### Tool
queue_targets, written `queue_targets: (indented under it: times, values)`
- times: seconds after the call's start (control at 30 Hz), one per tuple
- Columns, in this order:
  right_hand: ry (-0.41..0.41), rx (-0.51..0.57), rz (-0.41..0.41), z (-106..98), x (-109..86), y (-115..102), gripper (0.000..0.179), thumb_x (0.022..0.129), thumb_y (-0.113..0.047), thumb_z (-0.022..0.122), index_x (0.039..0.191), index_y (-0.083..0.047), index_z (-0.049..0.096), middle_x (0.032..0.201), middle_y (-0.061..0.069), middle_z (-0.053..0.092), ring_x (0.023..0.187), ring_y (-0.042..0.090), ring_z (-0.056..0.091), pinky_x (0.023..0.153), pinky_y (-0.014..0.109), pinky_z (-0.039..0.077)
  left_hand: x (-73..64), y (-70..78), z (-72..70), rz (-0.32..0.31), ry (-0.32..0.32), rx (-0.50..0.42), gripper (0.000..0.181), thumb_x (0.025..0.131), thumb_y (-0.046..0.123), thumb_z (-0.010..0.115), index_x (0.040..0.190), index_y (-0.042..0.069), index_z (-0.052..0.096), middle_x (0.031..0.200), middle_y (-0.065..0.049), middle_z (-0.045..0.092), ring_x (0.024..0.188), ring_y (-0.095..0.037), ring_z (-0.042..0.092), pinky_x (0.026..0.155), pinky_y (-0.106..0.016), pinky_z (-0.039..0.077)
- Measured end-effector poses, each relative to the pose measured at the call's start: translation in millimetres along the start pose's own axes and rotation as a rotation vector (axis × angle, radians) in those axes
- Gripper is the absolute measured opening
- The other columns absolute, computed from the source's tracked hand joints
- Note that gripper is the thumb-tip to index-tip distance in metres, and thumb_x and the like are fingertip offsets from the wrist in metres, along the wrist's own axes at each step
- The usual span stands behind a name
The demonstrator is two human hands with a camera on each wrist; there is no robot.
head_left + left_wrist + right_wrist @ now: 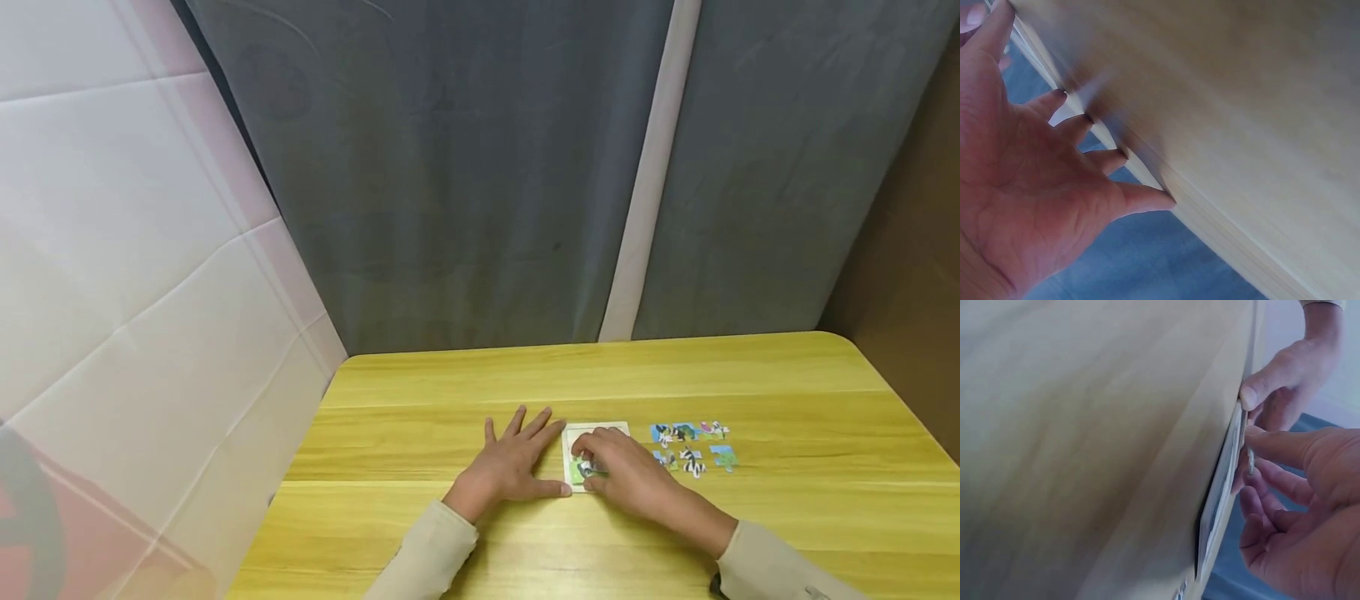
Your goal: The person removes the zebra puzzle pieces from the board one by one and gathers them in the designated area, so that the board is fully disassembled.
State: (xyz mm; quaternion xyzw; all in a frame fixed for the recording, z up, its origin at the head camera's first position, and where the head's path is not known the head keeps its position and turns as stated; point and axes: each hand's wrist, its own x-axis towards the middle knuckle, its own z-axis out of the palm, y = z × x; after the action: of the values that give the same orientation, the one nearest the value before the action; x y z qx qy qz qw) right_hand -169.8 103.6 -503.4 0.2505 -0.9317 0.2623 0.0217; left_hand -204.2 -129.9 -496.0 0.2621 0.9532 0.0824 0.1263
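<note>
A jigsaw tray with a white border (618, 426) lies on the wooden table, with green printed picture (576, 472) showing inside it. My left hand (512, 467) is spread beside the tray's left side, fingertips on the table and thumb at the tray's lower left corner. In the left wrist view that hand (1035, 175) shows its palm and straight fingers. Over the tray, my right hand (626, 471) pinches a puzzle piece. Its thin edge shows as the puzzle piece (1250, 461) between thumb and fingers in the right wrist view; its print is hidden there.
Several loose puzzle pieces (693, 461) lie in two rows right of the tray. The yellow wood-grain table (420, 442) meets a grey curtain (465, 250) at the back. A white fabric wall (150, 250) stands left and a brown panel (900, 292) right.
</note>
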Motion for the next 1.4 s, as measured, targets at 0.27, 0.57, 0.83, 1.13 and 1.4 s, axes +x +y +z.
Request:
queue_targets:
  times: [0.27, 0.57, 0.83, 1.13, 1.4]
  values:
    - [0.044, -0.021, -0.043, -15, -21.4, 18, 0.039, 0.084, -0.015, 0.089, 0.117, -0.023, 0.069, 0.106, -0.012, 0.065, 0.096, 0.006, 0.060, 0.081, 0.031, 0.055, 1.4, 3.2, -0.2, -0.014, -0.008, -0.008, 0.099, 0.088, 0.079, 0.066, 0.169, 0.040, 0.023, 0.180, 0.008, 0.015, 0.167, -0.037, 0.012, 0.121, -0.083, 0.012]
    - [0.052, -0.064, 0.006, -40, -62.0, 48, 0.040, 0.082, -0.016, 0.091, 0.114, -0.029, 0.069, 0.108, -0.017, 0.064, 0.099, 0.005, 0.060, 0.084, 0.032, 0.057, 0.6, 9.3, -1.7, -0.008, -0.026, -0.031, 0.100, 0.088, 0.077, 0.067, 0.169, 0.040, 0.023, 0.180, 0.007, 0.015, 0.167, -0.037, 0.009, 0.121, -0.083, 0.009]
    - [0.010, -0.099, 0.040, -52, -84.1, 65, 0.042, 0.080, -0.015, 0.092, 0.112, -0.031, 0.070, 0.115, -0.018, 0.065, 0.112, 0.015, 0.065, 0.095, 0.044, 0.058, -0.8, 10.7, -2.6, -0.011, -0.025, -0.030, 0.100, 0.088, 0.077, 0.067, 0.169, 0.040, 0.023, 0.180, 0.008, 0.015, 0.167, -0.037, 0.010, 0.121, -0.083, 0.011]
    - [-0.040, -0.070, 0.075, -53, -87.3, 69, 0.043, 0.080, -0.016, 0.091, 0.114, -0.031, 0.070, 0.115, -0.017, 0.066, 0.120, 0.023, 0.066, 0.100, 0.050, 0.057, -0.8, 9.7, -1.5, -0.008, -0.020, -0.035, 0.101, 0.087, 0.077, 0.068, 0.169, 0.040, 0.023, 0.180, 0.008, 0.015, 0.167, -0.038, 0.010, 0.121, -0.084, 0.011]
    - [0.005, -0.092, 0.041, -52, -69.9, 50, 0.037, 0.083, -0.023, 0.090, 0.114, -0.028, 0.070, 0.113, -0.013, 0.064, 0.105, 0.012, 0.062, 0.088, 0.039, 0.056, -2.0, 7.2, -0.2, -0.008, -0.021, -0.038, 0.100, 0.087, 0.077, 0.068, 0.169, 0.041, 0.022, 0.180, 0.009, 0.014, 0.167, -0.037, 0.009, 0.121, -0.084, 0.011]
